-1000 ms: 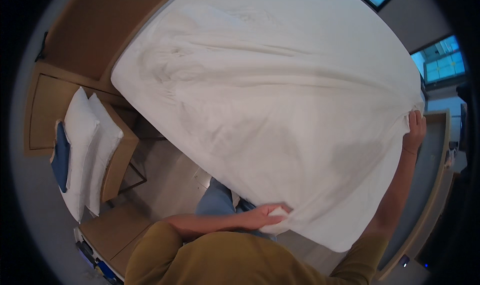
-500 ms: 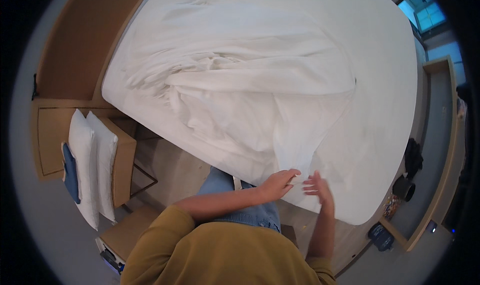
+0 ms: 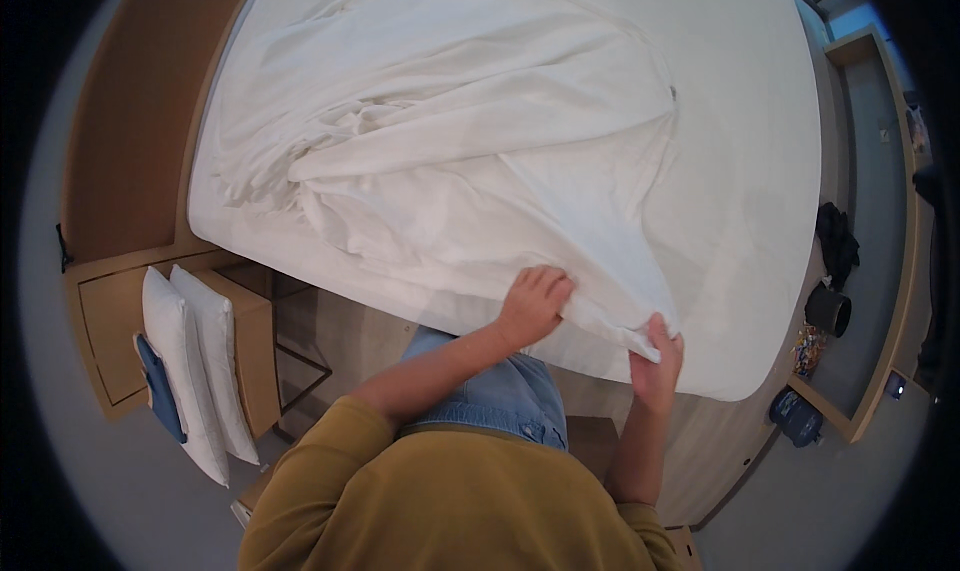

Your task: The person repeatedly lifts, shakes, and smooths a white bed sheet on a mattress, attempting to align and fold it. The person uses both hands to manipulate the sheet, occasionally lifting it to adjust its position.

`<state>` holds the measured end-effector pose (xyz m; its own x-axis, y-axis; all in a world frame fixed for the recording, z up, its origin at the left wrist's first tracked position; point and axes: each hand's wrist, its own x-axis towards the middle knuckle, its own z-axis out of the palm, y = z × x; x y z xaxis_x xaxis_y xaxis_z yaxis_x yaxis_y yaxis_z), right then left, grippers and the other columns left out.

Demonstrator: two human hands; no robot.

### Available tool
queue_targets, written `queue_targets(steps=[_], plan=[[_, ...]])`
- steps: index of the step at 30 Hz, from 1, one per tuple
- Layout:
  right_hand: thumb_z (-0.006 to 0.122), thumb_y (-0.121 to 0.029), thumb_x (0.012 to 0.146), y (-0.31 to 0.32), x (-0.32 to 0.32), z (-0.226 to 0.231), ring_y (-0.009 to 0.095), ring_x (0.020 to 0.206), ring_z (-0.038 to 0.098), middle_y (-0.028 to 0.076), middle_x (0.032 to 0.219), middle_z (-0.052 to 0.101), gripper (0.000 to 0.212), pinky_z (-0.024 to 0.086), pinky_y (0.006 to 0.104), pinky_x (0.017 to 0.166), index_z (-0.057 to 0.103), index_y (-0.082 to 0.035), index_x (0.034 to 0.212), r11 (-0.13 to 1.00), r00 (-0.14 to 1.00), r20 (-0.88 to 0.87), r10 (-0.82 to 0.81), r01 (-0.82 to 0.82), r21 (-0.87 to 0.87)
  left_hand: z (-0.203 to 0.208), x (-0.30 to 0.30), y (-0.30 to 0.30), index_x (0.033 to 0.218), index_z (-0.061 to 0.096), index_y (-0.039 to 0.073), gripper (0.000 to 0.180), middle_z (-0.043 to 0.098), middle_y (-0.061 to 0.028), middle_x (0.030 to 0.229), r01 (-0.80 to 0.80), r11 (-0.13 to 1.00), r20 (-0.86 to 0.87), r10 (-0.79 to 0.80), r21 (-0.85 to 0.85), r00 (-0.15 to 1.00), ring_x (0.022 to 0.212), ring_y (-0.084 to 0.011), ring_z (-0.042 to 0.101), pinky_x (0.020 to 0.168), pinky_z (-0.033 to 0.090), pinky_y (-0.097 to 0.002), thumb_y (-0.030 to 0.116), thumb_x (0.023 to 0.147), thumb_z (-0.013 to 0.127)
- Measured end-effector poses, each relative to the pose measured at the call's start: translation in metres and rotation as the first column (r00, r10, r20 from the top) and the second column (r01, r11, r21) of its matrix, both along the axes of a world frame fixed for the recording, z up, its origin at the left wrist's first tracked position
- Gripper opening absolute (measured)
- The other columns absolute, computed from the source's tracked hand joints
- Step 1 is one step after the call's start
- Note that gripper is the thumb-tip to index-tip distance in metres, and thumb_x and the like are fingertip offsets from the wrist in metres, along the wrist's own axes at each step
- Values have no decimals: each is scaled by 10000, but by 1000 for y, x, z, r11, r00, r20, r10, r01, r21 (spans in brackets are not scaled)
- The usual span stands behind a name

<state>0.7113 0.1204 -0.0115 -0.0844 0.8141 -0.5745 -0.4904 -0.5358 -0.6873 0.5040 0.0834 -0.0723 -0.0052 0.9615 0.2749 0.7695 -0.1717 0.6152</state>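
A rumpled white bed sheet (image 3: pixel 450 186) lies across the white-covered mattress (image 3: pixel 740 261), with dense folds toward the headboard side. One corner of the sheet is pulled toward me at the near edge of the bed. My right hand (image 3: pixel 658 363) is closed on that corner, thumb on top, and a bit of cloth sticks out beside it. To its left, my left hand (image 3: pixel 537 306) has its fingers curled over the sheet's near edge. Between the two hands the edge runs bunched and slanting, and the cloth is drawn taut from the right hand toward the middle.
At left, two white pillows (image 3: pixel 185 371) and a blue cushion (image 3: pixel 160 389) lean by a wooden bedside unit (image 3: pixel 255 346), below the brown headboard (image 3: pixel 140 131). On the right are a black bin (image 3: pixel 828 311), a large blue bottle (image 3: pixel 795 418) and a wood-framed panel (image 3: pixel 865 411).
My right hand has moved right and taken hold of the sheet corner. My left hand has moved up and left along the edge. The view has shifted slightly.
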Motion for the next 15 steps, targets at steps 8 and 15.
queue_targets(steps=[8, 15], plan=[[471, -238, 956, 44, 118, 42, 258, 1150, 531, 116, 1231, 568, 354, 429, 444, 980, 521, -31, 1239, 923, 939, -344, -28, 156, 351, -12, -42, 11, 960, 620, 72, 297, 599, -95, 953, -141, 990, -126, 142, 12, 982, 908, -305, 567, 770, 444, -427, 117, 677, 698], [453, -243, 937, 45, 157, 54, 286, 1196, 505, 138, 1266, 550, 401, 397, 477, 1008, 506, -7, 1257, 952, 937, -343, -61, 158, 262, 6, -36, 11, 1081, 605, 54, 408, 566, -158, 1108, -90, 983, -143, 114, 162, 983, 988, -336, 543, 823, 453, -431, 114, 703, 746]])
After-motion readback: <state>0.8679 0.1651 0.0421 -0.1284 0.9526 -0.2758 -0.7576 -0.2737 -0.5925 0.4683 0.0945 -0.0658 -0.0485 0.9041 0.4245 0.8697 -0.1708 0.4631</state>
